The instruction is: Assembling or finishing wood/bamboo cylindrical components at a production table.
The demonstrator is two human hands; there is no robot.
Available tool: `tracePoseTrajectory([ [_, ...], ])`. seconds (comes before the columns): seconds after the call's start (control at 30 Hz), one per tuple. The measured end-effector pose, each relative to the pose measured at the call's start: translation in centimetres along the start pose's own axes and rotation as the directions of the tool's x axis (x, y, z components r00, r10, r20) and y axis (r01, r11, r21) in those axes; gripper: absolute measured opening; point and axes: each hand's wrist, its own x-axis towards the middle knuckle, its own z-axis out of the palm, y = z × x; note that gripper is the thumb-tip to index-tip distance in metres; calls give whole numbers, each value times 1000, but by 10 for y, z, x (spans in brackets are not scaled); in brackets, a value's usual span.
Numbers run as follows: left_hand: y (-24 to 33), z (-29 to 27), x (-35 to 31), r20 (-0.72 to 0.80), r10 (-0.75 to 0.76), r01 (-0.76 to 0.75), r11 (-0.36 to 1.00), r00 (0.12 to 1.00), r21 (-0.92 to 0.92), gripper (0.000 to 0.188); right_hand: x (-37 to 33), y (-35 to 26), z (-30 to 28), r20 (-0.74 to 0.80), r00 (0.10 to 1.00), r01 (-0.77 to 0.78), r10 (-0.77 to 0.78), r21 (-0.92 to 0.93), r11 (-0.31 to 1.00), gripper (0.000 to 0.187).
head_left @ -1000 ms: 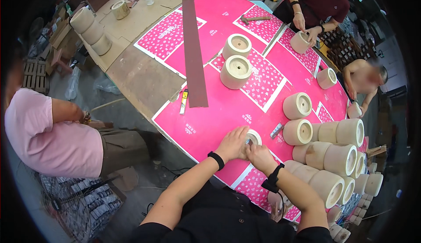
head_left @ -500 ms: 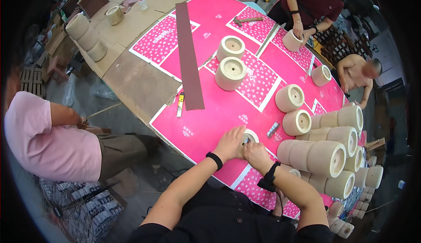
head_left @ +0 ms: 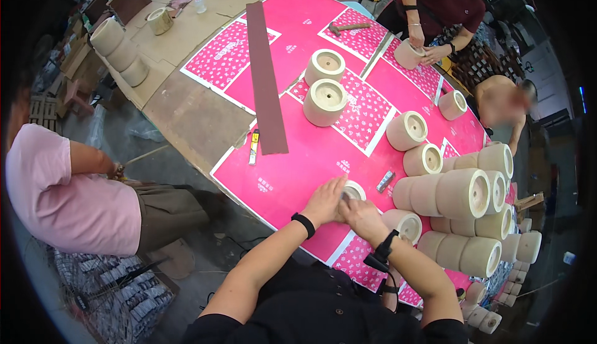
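A pale wooden cup-shaped cylinder (head_left: 355,190) rests on the pink-covered table close in front of me, its hollow end facing up. Curved around its left side is my left hand (head_left: 326,200), steadying it. My right hand (head_left: 363,216) is closed, with fingertips at the cup's opening; whatever they pinch is hidden. A small metallic-looking item (head_left: 385,181) lies on the table just beyond my right hand. Another wooden cylinder (head_left: 404,224) stands beside my right wrist.
Stacked wooden cylinders (head_left: 463,193) crowd the right side. Two cups (head_left: 325,103) stand mid-table near a long brown strip (head_left: 267,83), a yellow-and-white cutter (head_left: 254,147) and a hammer (head_left: 349,28). A co-worker's hands (head_left: 429,52) work on a cup; a person in pink (head_left: 74,188) stands left.
My right fingers have shifted slightly at the cup's opening, covering more of it. Some stacked cylinders at the right have shifted away from me. The far co-worker's hands have moved on their cup.
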Motion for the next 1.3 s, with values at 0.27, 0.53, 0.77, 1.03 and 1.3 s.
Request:
tracePoseTrajectory([
  [0.27,6,-6,0,10,7,-7,1000,1000,5,116,-16,-6,3,165,977,-143,135,37,989,16],
  [0.53,10,-15,5,120,62,-65,998,991,23,128,-4,47,18,-218,954,178,-204,-133,975,20],
  [0.77,12,-14,-1,106,-5,-3,997,994,75,127,-21,-1,17,170,900,-430,402,186,884,16],
  [1.03,-4,3,-1,117,104,-123,977,988,173,123,-12,-43,38,332,765,-552,552,779,297,28],
  [1.3,7,-21,9,226,234,-268,955,945,131,124,-23,5,18,-53,945,-312,322,135,940,15],
])
